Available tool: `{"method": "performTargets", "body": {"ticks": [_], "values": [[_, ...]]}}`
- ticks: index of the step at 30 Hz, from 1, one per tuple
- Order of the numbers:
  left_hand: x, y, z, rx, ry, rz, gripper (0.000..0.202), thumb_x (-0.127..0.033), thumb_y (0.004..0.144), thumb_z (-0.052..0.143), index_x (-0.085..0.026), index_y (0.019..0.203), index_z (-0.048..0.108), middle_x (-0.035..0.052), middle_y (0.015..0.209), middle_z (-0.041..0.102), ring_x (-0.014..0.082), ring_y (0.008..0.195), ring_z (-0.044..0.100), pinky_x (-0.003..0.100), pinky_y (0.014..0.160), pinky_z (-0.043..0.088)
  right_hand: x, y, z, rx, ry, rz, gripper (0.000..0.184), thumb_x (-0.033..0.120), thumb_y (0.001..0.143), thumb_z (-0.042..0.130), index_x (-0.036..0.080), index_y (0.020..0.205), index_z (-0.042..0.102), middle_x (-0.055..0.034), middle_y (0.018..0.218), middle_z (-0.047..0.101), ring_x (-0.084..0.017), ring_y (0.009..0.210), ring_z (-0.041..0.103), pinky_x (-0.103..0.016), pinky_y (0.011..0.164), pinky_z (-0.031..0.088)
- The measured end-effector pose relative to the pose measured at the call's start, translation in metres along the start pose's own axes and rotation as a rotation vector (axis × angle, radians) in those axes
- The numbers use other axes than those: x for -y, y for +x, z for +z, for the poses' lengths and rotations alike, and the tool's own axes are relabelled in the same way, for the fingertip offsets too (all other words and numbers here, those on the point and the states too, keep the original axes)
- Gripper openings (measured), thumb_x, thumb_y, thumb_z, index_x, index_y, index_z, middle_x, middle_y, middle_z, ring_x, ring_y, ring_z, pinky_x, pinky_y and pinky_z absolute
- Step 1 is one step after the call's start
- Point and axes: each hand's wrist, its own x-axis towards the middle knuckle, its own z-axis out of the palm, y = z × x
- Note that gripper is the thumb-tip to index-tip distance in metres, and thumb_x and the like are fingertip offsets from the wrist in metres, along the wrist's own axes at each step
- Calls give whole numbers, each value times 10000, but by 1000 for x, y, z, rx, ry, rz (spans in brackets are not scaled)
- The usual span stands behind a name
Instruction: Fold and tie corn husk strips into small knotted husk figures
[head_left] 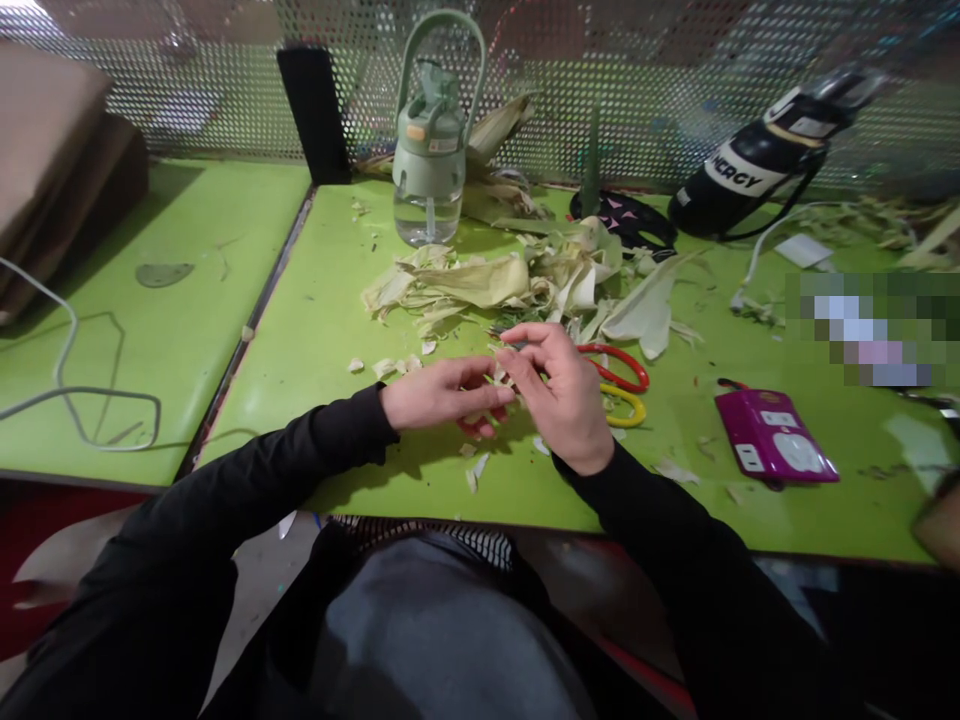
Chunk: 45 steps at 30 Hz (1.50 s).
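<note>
My left hand (456,392) and my right hand (559,395) meet just above the green table, fingers curled together. Something small and pale shows between their fingertips, too little of it to name. Behind my right hand, scissors (630,368) with one red and one yellow handle loop lie on the table, partly hidden by that hand. Just beyond the hands is a heap of pale dried corn husks (480,283), torn and crumpled. Small husk scraps (386,368) lie to the left of my left hand, and more are scattered beneath both hands.
A green water bottle (429,180) stands behind the husks. At the back right, a black bottle (739,170) leans by a black patterned object (626,222). A purple power strip (776,435) lies right. A white cable (71,350) loops left. Metal mesh (225,95) borders the back.
</note>
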Motion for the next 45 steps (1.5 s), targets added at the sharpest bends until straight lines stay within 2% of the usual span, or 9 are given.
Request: {"method": "performTargets", "body": {"ticks": [6, 15, 20, 22, 28, 34, 39, 42, 45], "values": [[-2, -3, 4, -68, -134, 6, 225, -276, 901, 699, -136, 1035, 585, -3, 754, 686, 67, 612, 663, 213, 646, 534, -1, 3, -1, 42, 156, 38, 188, 392, 951, 624, 243, 1045, 557, 44, 714, 621, -120, 630, 597, -276, 593, 449], [-2, -2, 9, -141, -200, -76, 101, -178, 948, 609, -103, 905, 663, 10, 671, 687, 60, 566, 640, 197, 624, 510, -1, 10, -7, -55, 264, 134, 280, 496, 915, 652, 264, 979, 510, 57, 674, 478, -110, 564, 441, -258, 512, 378], [-4, 1, 6, -285, -347, 6, 145, -201, 988, 546, -110, 914, 631, 28, 730, 708, 75, 629, 681, 212, 665, 539, 0, 15, -21, 198, -17, 153, 464, 655, 948, 472, 221, 801, 545, 13, 672, 537, -118, 561, 453, -280, 516, 345], [-7, 2, 4, -275, -342, 57, 91, -185, 960, 586, -111, 917, 617, 24, 751, 712, 76, 644, 687, 214, 677, 548, 1, 15, -22, 319, -111, 92, 459, 616, 945, 516, 209, 736, 549, 13, 644, 533, -123, 568, 456, -285, 532, 331], [-9, 0, 2, -223, -125, 206, 176, -61, 814, 709, -129, 860, 553, -44, 600, 642, 54, 525, 613, 171, 553, 492, 5, 14, -23, 353, -28, -55, 352, 342, 978, 514, 207, 652, 515, 28, 618, 468, -114, 571, 429, -279, 551, 331], [-15, -3, 0, -258, -24, 217, 99, -29, 852, 592, -123, 848, 560, -56, 559, 594, 38, 460, 538, 163, 498, 453, 9, 16, -36, 403, 55, -35, 381, 359, 967, 548, 211, 619, 503, 41, 574, 421, -103, 531, 393, -276, 512, 305], [-18, -2, -8, -335, -152, 187, 77, -92, 875, 561, -113, 948, 573, 23, 710, 691, 95, 617, 663, 233, 647, 549, 2, 15, -28, 102, 32, 74, 250, 436, 979, 555, 223, 869, 625, 25, 692, 515, -109, 567, 432, -266, 509, 335], [-16, -1, -7, -333, -219, 104, 199, -40, 855, 482, -99, 1017, 581, 67, 787, 724, 129, 688, 707, 305, 750, 584, 0, 14, -21, -102, -88, -10, 268, 451, 968, 574, 235, 1103, 655, -33, 908, 602, -147, 706, 534, -294, 603, 434], [-11, -2, -2, -245, -154, 29, 165, -39, 864, 481, -95, 962, 601, 67, 768, 717, 134, 671, 701, 322, 744, 587, -2, 14, -17, -35, -194, -148, 310, 481, 963, 564, 257, 1132, 696, -85, 1134, 638, -231, 985, 607, -404, 834, 500]]}}
